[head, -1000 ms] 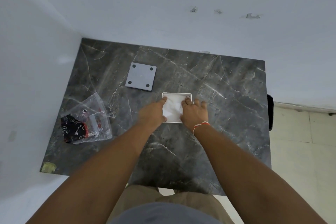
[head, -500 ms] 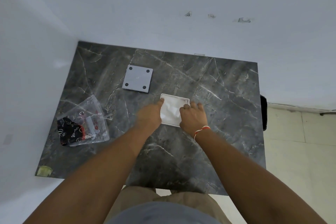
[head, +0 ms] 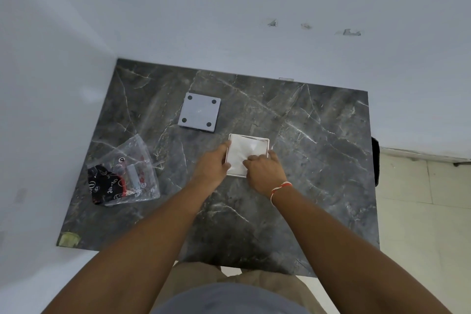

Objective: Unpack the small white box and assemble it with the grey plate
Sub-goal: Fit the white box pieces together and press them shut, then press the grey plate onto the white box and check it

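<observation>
Marble table [head: 318, 186] bears grey plate [head: 199, 112], white box [head: 251, 150], plastic bag [head: 125, 173]

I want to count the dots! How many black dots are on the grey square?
4, one in each corner of the grey plate lying flat on the table. None look hidden.

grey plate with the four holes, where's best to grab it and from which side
The flat square grey plate lies flush on the dark marble table, so probably come from above and pinch two opposite thin edges, near and far; its top offers no handle.

Near corners of white box [head: 251, 151] hidden under left hand [head: 212, 166] and right hand [head: 265, 172]; bag [head: 122, 173] contents left of them indistinct.
</observation>
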